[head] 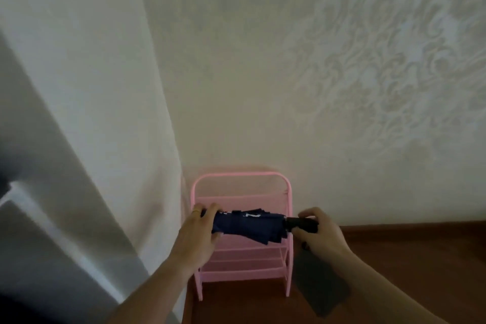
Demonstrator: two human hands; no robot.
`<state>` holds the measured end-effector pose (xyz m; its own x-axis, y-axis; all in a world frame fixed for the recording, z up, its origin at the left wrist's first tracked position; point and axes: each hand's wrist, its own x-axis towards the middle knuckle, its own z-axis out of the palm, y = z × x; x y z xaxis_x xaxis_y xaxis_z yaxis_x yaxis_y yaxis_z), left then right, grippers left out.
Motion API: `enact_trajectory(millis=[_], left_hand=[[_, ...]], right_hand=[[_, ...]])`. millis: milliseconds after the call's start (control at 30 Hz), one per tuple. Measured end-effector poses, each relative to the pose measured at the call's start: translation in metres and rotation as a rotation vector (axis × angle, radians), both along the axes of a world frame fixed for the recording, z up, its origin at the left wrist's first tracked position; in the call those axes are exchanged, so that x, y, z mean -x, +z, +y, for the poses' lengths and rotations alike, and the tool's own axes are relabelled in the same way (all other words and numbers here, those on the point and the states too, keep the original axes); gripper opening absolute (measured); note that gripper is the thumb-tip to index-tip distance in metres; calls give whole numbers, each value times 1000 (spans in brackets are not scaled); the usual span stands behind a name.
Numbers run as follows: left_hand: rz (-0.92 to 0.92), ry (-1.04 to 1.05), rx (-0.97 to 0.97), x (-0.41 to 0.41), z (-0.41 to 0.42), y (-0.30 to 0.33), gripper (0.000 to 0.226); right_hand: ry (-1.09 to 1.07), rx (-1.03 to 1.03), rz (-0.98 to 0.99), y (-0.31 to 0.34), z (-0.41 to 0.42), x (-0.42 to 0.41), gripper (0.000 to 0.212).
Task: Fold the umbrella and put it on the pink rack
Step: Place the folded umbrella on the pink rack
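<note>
A folded navy umbrella [249, 227] with white lettering lies crosswise over the upper shelf of the pink rack [289, 208]. My left hand [197, 237] grips its canopy end at the left. My right hand [319, 234] holds the black handle at the right, just past the rack's right post. Whether the umbrella rests on the shelf or hangs just above it cannot be told.
The rack stands on a brown wooden floor [420, 250] against a pale patterned wall [342, 87]. A light curtain [92, 113] hangs close at the left. A dark flat shape [320, 287] lies on the floor at the rack's right, under my right forearm.
</note>
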<state>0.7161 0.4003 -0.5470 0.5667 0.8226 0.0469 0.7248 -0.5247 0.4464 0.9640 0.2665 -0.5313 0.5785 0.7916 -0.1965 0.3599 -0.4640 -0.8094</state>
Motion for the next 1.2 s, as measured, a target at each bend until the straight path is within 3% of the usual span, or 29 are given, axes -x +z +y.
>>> enact_trajectory(millis=[167,333,600,800,900,1033,1133,1200], left_hand=[[39,-13,12,-24,76,-83,46],[52,-48,58,-32,119,-144,42],[119,-45,149,-43,139,-202,40],[183,-36,131,-51,152,-213,40],[298,-37,42,-56,143,-224,43],[317,-108,-215,-57,132,-233,33],[311,-268,-229,-53,119,-249,34],[343,-290,-188,-51,118,-259,62]], right_hand=[[38,58,-113,-83,89,-31,39],[119,203,-193,-152,125,-40,48],[352,421,-367,-195,140,-38,40],[288,234,-510,-210,161,-37,26],[320,259,-605,-223,164,-32,20],[466,267,-819,-234,159,-22,27],[586,247,-850,-249,158,-14,23],[584,257,-874,-263,158,-9,27]])
